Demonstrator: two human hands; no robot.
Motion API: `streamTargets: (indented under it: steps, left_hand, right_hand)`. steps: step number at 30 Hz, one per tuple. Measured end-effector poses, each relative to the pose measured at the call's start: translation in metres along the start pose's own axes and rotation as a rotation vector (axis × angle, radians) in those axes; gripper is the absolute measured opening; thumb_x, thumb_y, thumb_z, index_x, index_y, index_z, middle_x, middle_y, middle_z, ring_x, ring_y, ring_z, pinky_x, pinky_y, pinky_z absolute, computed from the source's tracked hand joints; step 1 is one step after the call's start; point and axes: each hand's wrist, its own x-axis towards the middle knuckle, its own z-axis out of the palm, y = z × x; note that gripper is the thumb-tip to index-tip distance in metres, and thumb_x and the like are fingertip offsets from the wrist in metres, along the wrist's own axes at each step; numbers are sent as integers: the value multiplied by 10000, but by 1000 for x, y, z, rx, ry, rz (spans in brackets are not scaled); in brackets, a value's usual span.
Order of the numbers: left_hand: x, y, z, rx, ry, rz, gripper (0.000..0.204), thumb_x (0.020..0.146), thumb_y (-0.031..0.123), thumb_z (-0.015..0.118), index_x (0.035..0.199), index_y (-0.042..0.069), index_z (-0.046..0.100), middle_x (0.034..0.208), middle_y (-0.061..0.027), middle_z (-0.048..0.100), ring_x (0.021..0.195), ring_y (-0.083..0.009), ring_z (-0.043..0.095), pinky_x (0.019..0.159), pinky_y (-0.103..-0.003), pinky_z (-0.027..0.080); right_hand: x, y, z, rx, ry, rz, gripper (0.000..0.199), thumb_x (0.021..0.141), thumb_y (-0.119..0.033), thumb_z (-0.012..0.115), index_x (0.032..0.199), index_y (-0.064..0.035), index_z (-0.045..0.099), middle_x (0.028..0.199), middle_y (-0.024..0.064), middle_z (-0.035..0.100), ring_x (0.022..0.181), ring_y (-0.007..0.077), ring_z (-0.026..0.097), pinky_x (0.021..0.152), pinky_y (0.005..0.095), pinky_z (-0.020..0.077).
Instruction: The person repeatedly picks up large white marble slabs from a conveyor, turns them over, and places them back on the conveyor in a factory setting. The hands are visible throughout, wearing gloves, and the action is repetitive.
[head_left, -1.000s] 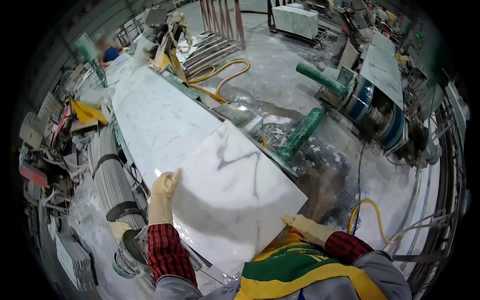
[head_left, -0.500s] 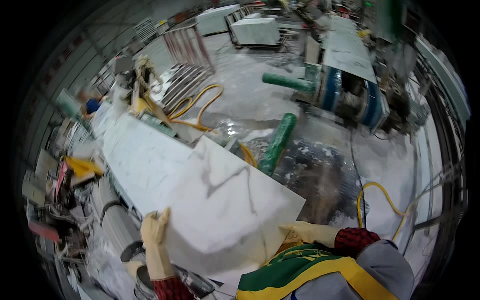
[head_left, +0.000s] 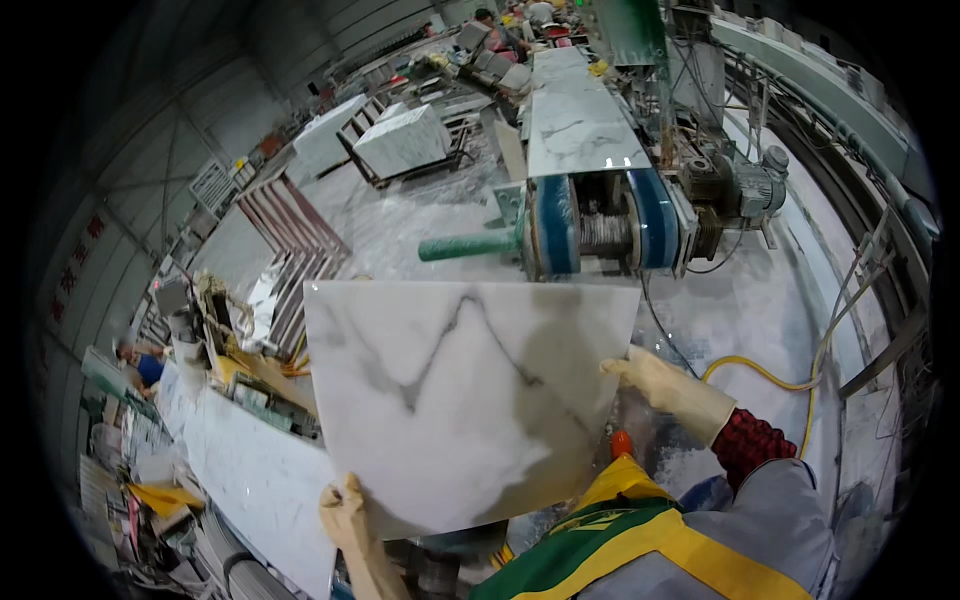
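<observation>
White grey-veined marble slab [head_left: 455,400] hangs short of the blue-belted conveyor [head_left: 553,225], left hand [head_left: 346,515] and right hand [head_left: 655,382] grasping its opposite edges, gloved fingers curled; lifting looks done, setting-down not yet

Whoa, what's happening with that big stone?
A person is holding a grey-veined white marble slab. The gloved left hand grips its left edge near the bottom corner; the gloved right hand holds its right edge. Beyond it stands a conveyor with blue belts and another veined slab on top. A long pale slab lies to the left.
</observation>
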Motion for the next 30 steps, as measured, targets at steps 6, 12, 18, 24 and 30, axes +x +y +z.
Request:
streamTargets:
  steps: [6, 12, 18, 24, 30]
  left_hand:
    - [27, -40, 185, 92, -137, -160, 529, 1103, 434, 744, 786, 17, 672, 720, -15, 656, 658, -122, 526, 585, -342, 402]
    - [20, -54, 323, -96, -366, -384, 616, 1093, 550, 722, 1116, -63, 774, 998, -110, 816, 810, -194, 733, 762, -343, 585]
    - [47, -46, 407, 237, -466, -571, 737, 1126, 636, 544, 1405, -17, 739, 1292, -169, 781, 1117, -283, 738, 953, -438, 588]
    - [77, -27, 485, 283, -552, -562, 694, 1145, 601, 517, 1437, 8, 731, 1252, -144, 789, 1068, -298, 743, 941, -440, 599]
    - [146, -66, 553, 419, -769, -545, 764, 1154, 636, 426, 1427, -12, 726, 1274, -183, 796, 1092, -315, 764, 983, -446, 587]
  right_hand:
    - [70, -77, -126, 130, 199, -152, 380, 1030, -306, 796, 1346, -104, 733, 1221, 40, 782, 1122, 175, 696, 959, 382, 550]
    - [125, -90, -222, 212, 341, -10, 371, 980, -262, 832, 1285, -65, 757, 1145, 88, 790, 1003, 215, 734, 878, 405, 591]
    - [199, -27, -276, 244, 464, 121, 394, 970, -216, 828, 1316, -40, 764, 1187, 148, 803, 1040, 269, 762, 897, 405, 608]
    - [230, -38, -299, -146, 457, -53, 385, 988, -112, 737, 1368, -53, 746, 1191, 191, 803, 1092, 346, 763, 963, 429, 606]
    - [270, -53, -322, -902, 558, -440, 426, 1006, -7, 646, 1420, -65, 729, 1194, 234, 803, 1144, 422, 764, 1030, 453, 604]
